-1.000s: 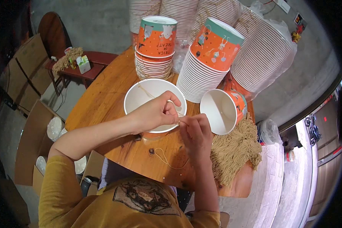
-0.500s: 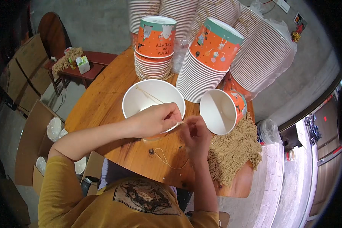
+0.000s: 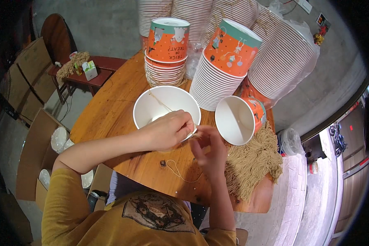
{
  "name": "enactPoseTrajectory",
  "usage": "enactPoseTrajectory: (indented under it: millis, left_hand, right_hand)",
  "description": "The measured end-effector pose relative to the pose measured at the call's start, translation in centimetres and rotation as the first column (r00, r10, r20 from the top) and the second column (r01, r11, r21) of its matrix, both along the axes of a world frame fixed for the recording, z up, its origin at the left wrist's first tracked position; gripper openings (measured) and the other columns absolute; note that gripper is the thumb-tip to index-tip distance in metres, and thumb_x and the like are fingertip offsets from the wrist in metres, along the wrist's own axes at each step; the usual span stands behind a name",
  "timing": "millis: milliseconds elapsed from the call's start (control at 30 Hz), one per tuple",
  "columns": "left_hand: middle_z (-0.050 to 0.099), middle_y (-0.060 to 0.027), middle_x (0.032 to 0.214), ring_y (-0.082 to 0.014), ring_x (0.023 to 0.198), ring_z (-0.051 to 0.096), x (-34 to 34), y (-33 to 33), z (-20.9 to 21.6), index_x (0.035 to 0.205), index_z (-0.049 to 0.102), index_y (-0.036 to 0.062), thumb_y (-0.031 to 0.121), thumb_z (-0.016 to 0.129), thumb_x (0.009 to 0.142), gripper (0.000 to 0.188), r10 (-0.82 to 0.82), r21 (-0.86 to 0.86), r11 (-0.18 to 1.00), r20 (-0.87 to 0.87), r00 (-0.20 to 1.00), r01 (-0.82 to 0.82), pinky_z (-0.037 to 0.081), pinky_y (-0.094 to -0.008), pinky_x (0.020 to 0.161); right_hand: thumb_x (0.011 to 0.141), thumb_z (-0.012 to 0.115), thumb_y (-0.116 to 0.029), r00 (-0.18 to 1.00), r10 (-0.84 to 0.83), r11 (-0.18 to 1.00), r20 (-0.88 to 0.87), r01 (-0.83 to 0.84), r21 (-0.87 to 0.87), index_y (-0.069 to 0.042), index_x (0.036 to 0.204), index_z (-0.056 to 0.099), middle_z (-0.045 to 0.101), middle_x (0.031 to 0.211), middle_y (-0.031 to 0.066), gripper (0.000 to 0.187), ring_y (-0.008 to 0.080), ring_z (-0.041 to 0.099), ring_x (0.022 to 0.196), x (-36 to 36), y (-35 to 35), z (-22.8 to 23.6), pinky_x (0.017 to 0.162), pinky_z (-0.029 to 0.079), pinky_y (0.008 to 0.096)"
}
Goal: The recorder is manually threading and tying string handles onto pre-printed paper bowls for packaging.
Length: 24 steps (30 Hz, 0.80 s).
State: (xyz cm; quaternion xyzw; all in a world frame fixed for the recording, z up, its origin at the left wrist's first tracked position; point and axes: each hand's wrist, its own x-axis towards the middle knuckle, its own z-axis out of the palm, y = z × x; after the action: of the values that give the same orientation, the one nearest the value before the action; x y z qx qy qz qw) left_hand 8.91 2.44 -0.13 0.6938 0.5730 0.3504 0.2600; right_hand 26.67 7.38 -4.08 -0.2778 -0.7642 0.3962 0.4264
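A white-lined paper bucket (image 3: 145, 108) stands mouth up on the wooden table before me. A thin tan string (image 3: 160, 100) runs across its mouth from the far rim. My left hand (image 3: 172, 130) is closed at the near right rim, pinching the string there. Beside it, my right hand (image 3: 210, 149) has thumb and fingers apart, its fingertips close to the string at the rim; some fingers are blurred. Another string (image 3: 178, 171) lies looped on the tabletop nearer to me.
Right of the bucket, a second bucket (image 3: 235, 123) lies on its side beside a heap of tan strings (image 3: 254, 164). Behind stand a short nested stack (image 3: 167, 49), a taller orange stack (image 3: 229, 49) and bagged stacks (image 3: 283, 53). The table's rounded edge (image 3: 151, 180) is near my body.
My right thumb has come away from the fingers and dropped, parting the pinch at the rim. The bucket and my left hand have shifted very slightly.
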Motion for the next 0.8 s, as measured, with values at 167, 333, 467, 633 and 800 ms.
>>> enactPoseTrajectory:
  millis: [167, 333, 467, 633, 800]
  left_hand:
    - [0.057, -0.0164, 0.091, -0.0325, 0.089, 0.057, 0.2, 0.0, 0.1, 0.091, 0.053, 0.0008, 0.014, 0.051, 0.093, 0.013, 0.018, -0.020, 1.000, 0.021, 1.000, -0.018, 0.045, -0.0399, 0.081]
    - [0.057, -0.0168, 0.091, -0.0340, 0.088, 0.055, 0.2, -0.2, -0.3, 0.091, 0.051, 0.0003, 0.013, 0.051, 0.093, 0.013, 0.003, 0.028, 1.000, -0.034, 0.999, -0.002, 0.045, -0.0411, 0.080]
    - [0.052, -0.0140, 0.089, -0.0324, 0.088, 0.052, -0.1, -0.5, -0.7, 0.090, 0.049, 0.0030, 0.006, 0.055, 0.091, 0.007, 0.022, 0.173, 0.985, -0.154, 0.988, 0.005, 0.043, -0.0396, 0.079]
    - [0.054, -0.0167, 0.090, -0.0348, 0.089, 0.052, -0.1, -0.7, 0.0, 0.092, 0.049, 0.0016, 0.007, 0.052, 0.091, 0.007, 0.034, 0.180, 0.984, -0.237, 0.971, 0.009, 0.044, -0.0428, 0.078]
    - [0.056, -0.0149, 0.092, -0.0342, 0.089, 0.055, -0.6, -2.1, 1.8, 0.095, 0.051, 0.0028, 0.008, 0.056, 0.089, 0.009, 0.013, 0.045, 0.999, -0.132, 0.991, -0.007, 0.045, -0.0424, 0.075]
  right_hand:
    - [0.079, 0.072, -0.003, 0.991, -0.106, 0.969, 0.078, 0.086, 0.233, -0.008, 0.098, 0.061, 0.055, 0.081, 0.0045, 0.023, 0.0143, 0.057, 0.065, 0.0, 0.0, -0.5, 0.059, 0.047, 0.0284]
    - [0.074, 0.071, 0.002, 0.973, -0.214, 0.880, 0.089, 0.153, 0.450, -0.006, 0.086, 0.060, 0.051, 0.080, 0.0055, 0.019, 0.0181, 0.054, 0.065, -0.2, 0.3, -1.0, 0.058, 0.044, 0.0294]
    - [0.071, 0.073, -0.002, 0.969, -0.196, 0.856, 0.150, 0.094, 0.509, -0.008, 0.087, 0.057, 0.053, 0.082, 0.0060, 0.023, 0.0236, 0.056, 0.074, 0.2, 0.5, -1.1, 0.063, 0.048, 0.0351]
    - [0.071, 0.074, -0.005, 0.971, -0.120, 0.893, 0.207, 0.014, 0.450, -0.010, 0.093, 0.056, 0.055, 0.088, 0.0073, 0.029, 0.0275, 0.058, 0.082, 0.5, 0.5, -1.0, 0.069, 0.050, 0.0388]
    - [0.076, 0.069, 0.003, 0.981, 0.007, 0.963, 0.195, -0.059, 0.264, -0.008, 0.104, 0.056, 0.056, 0.094, 0.0113, 0.033, 0.0305, 0.059, 0.085, 1.8, 1.6, -0.8, 0.074, 0.050, 0.0388]
